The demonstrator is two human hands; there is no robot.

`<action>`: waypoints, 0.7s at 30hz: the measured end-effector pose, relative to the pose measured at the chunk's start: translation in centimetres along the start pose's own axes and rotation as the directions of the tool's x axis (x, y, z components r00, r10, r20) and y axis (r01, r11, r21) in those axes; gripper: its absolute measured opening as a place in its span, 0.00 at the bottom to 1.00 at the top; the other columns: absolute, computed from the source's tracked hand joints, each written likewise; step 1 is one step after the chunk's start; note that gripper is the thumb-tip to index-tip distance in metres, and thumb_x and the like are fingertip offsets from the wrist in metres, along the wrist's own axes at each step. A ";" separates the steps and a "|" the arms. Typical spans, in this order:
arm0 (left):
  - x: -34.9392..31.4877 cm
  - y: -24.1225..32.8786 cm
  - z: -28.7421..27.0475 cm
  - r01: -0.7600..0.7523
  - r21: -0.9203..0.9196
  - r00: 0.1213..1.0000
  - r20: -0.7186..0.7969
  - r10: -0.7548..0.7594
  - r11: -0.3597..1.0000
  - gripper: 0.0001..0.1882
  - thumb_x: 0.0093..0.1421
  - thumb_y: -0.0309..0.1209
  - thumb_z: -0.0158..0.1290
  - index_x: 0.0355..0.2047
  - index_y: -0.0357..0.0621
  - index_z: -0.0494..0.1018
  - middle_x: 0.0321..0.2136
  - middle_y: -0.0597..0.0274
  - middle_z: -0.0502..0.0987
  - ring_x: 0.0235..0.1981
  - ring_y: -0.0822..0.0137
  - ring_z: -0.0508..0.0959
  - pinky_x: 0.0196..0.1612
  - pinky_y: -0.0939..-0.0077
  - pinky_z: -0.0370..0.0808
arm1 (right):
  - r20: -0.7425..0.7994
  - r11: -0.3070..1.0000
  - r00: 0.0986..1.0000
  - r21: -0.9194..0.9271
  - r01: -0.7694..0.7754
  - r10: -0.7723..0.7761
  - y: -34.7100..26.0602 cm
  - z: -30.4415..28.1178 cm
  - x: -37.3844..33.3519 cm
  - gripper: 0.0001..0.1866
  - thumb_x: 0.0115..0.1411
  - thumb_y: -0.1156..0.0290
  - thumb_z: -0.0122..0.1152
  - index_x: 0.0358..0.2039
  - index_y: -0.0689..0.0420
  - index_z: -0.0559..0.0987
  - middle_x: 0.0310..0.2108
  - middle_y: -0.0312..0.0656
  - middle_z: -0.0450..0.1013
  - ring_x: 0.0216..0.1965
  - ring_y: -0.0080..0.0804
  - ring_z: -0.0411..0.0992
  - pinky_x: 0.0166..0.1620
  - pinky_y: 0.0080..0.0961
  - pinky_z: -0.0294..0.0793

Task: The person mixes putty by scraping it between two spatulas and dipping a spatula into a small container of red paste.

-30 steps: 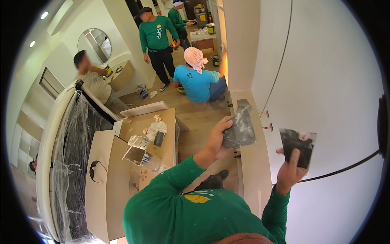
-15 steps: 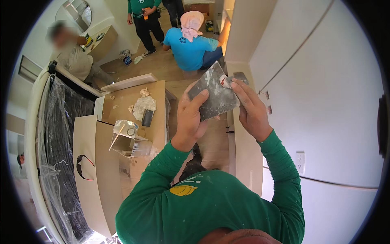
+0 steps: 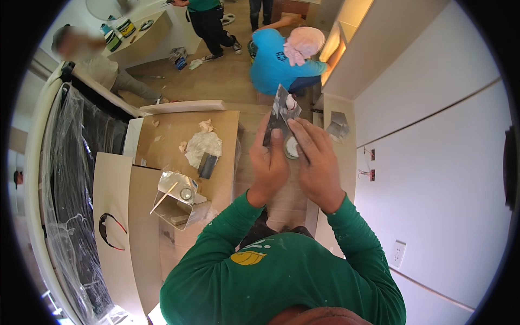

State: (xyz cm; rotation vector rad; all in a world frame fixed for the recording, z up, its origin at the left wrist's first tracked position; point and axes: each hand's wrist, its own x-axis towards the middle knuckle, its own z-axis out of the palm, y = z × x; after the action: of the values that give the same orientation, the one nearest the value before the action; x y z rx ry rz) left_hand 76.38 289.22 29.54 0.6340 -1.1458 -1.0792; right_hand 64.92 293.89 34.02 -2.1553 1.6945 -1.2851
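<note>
My left hand (image 3: 271,165) is closed around a thin dark grey putty plate (image 3: 278,115), its thumb on the near face. The plate is tilted steeply, streaked with white, and carries a lump of whitish putty (image 3: 291,103) near its top. My right hand (image 3: 319,168) is closed beside it, fingertips at the plate's right edge; whatever it grips is hidden under the fingers. Between my hands shows a round white-centred thing (image 3: 292,147); whether it is held or lies beyond them, I cannot tell.
At left, a brown worktop (image 3: 162,127) bears a whitish crumpled sheet (image 3: 205,149), a dark block (image 3: 207,166) and an open metal tin (image 3: 179,211) with a stick. Safety glasses (image 3: 103,230) lie nearby. A person in blue (image 3: 271,59) crouches ahead. White panels (image 3: 433,179) stand at right.
The putty plate has turned from broad-face view to steeply tilted, and my hands have come closer together and lower. The view has shifted; the crouching person now appears farther right.
</note>
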 end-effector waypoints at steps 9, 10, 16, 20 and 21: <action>1.7 -0.4 -3.5 -0.005 0.323 0.988 -0.146 0.055 0.946 0.20 0.73 0.28 0.43 0.60 0.24 0.65 0.53 0.45 0.76 0.55 0.64 0.74 0.59 0.70 0.68 | 0.026 0.964 0.997 0.256 0.068 -0.077 2.0 3.6 4.1 0.31 0.53 0.88 0.51 0.59 0.57 0.75 0.55 0.50 0.71 0.55 0.51 0.69 0.59 0.41 0.68; 1.5 -0.5 -3.6 -0.032 0.421 0.985 -0.139 0.100 0.907 0.20 0.73 0.27 0.43 0.60 0.25 0.65 0.53 0.44 0.76 0.55 0.62 0.74 0.60 0.70 0.67 | -0.008 0.953 0.996 0.290 0.084 -0.085 2.0 3.7 4.6 0.30 0.54 0.88 0.51 0.59 0.58 0.75 0.55 0.50 0.71 0.55 0.52 0.69 0.59 0.40 0.68; 2.5 1.2 -2.7 0.032 0.391 0.954 -0.285 0.088 0.920 0.20 0.73 0.26 0.43 0.60 0.24 0.65 0.52 0.43 0.76 0.56 0.57 0.74 0.63 0.67 0.62 | 0.017 0.882 0.985 0.448 0.147 -0.173 2.7 4.0 6.5 0.28 0.58 0.87 0.50 0.59 0.57 0.74 0.55 0.50 0.71 0.55 0.52 0.69 0.58 0.42 0.69; 2.5 0.4 -2.8 -0.007 0.497 0.940 -0.292 0.175 0.868 0.20 0.73 0.27 0.43 0.61 0.24 0.64 0.49 0.51 0.77 0.50 0.69 0.75 0.55 0.76 0.72 | 0.078 0.844 0.969 0.510 0.164 -0.235 3.3 4.9 6.9 0.28 0.59 0.87 0.50 0.60 0.57 0.74 0.55 0.50 0.72 0.55 0.52 0.70 0.58 0.42 0.69; 2.7 0.6 -2.8 0.014 0.456 0.933 -0.326 0.152 0.890 0.20 0.73 0.26 0.43 0.60 0.24 0.64 0.49 0.51 0.77 0.50 0.69 0.75 0.55 0.76 0.72 | 0.064 0.851 0.973 0.499 0.161 -0.222 3.9 4.6 7.2 0.28 0.59 0.88 0.50 0.60 0.57 0.74 0.55 0.50 0.72 0.55 0.52 0.70 0.58 0.42 0.69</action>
State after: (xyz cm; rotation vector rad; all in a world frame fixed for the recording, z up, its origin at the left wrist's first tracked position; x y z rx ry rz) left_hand 79.26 286.65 30.19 1.0990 -1.0942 -0.5942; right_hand 65.18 284.61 32.85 -2.0655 0.9773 -1.4108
